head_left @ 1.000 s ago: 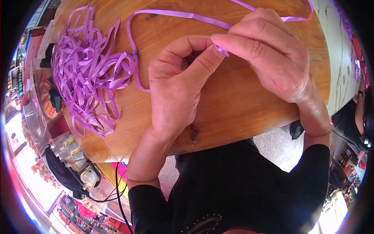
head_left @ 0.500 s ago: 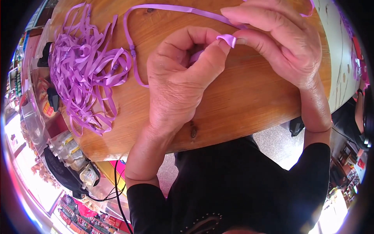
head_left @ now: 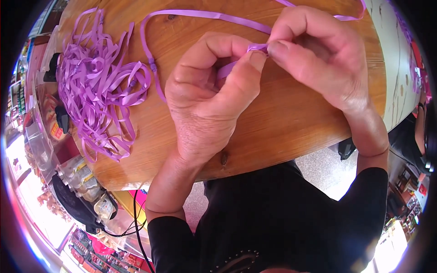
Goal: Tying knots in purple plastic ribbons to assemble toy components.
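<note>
Between my two hands is a purple ribbon [head_left: 200, 13], its long tail curving over the table from my right fingers round to below my left hand. Thumb and forefinger of my left hand [head_left: 207, 93] pinch a small fold of it, and more ribbon shows inside that palm. My right hand [head_left: 321, 59] is closed, its thumb and fingertip gripping the same fold right beside the left fingertips. A small darker purple knot or bead [head_left: 153, 65] sits on the ribbon left of my left hand. The exact form of the fold is partly hidden by the fingertips.
A tangled heap of purple ribbons [head_left: 98, 75] lies on the left of the wooden table [head_left: 282, 132]. Bags of small goods [head_left: 88, 182] and a black cable [head_left: 136, 227] are beyond the left edge. A pale surface [head_left: 396, 59] adjoins the right; another person's arm [head_left: 419, 129] shows there.
My right fingers have closed in on the small ribbon fold, which was a wider, standing loop before. Both hands have shifted slightly.
</note>
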`<state>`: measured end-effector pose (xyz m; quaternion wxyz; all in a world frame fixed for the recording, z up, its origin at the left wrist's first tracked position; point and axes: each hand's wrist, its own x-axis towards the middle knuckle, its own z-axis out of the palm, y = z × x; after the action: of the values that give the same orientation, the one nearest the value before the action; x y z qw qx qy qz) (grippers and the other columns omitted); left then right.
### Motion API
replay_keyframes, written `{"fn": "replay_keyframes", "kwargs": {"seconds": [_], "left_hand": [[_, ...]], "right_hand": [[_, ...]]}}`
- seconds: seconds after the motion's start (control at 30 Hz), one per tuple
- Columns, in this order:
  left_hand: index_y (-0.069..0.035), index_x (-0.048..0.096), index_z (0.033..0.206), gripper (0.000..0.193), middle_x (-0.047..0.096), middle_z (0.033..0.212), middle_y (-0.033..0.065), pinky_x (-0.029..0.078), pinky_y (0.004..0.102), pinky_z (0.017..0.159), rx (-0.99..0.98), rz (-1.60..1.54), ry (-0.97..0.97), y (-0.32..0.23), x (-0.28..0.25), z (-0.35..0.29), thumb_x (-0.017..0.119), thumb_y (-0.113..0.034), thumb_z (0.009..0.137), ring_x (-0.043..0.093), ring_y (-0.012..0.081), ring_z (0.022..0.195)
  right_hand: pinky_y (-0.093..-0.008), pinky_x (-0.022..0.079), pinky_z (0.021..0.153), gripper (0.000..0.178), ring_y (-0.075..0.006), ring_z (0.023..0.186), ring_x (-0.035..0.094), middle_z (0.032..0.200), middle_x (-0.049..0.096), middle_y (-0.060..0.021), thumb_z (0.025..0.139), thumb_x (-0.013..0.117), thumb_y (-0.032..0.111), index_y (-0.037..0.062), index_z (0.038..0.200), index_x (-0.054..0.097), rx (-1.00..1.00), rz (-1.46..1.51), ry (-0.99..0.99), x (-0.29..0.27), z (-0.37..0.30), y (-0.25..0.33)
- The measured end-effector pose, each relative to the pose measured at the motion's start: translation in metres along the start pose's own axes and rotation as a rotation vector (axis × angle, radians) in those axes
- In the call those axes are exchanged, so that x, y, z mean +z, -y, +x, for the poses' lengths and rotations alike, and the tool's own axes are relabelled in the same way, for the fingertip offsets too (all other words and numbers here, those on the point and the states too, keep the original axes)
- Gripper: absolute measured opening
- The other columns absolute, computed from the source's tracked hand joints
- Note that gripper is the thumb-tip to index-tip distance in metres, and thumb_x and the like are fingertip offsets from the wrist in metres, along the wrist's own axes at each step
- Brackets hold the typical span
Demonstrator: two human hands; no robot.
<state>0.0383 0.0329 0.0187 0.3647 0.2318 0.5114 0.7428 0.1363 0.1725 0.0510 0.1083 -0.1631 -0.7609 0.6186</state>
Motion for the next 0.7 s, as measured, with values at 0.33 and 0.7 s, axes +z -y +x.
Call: {"fn": "replay_keyframes", "kwargs": {"seconds": [0.33,0.7], "left_hand": [[-0.003,0.061,0.097,0.012,0.056,0.081,-0.0015,0.034,0.0202,0.056,-0.103,-0.423,0.122,0.009,-0.005,0.002,0.06,-0.007,0.085,0.041,0.0053,0.063],[-0.004,0.06,0.1,0.014,0.055,0.08,-0.0019,0.036,0.0212,0.058,-0.081,-0.357,0.142,0.008,-0.01,0.004,0.058,-0.009,0.088,0.045,0.0064,0.066]], "right_hand": [[-0.0197,0.036,0.067,0.009,-0.0059,0.073,0.045,0.078,0.052,0.0007,0.083,0.059,0.008,0.001,0.088,0.058,0.124,0.529,0.129,-0.001,0.005,-0.015],[-0.0227,0.042,0.067,0.023,-0.0135,0.078,0.053,0.086,0.056,-0.0081,0.075,0.061,-0.014,-0.002,0.095,0.058,-0.576,-0.197,-0.001,-0.003,0.004,-0.013]]}}
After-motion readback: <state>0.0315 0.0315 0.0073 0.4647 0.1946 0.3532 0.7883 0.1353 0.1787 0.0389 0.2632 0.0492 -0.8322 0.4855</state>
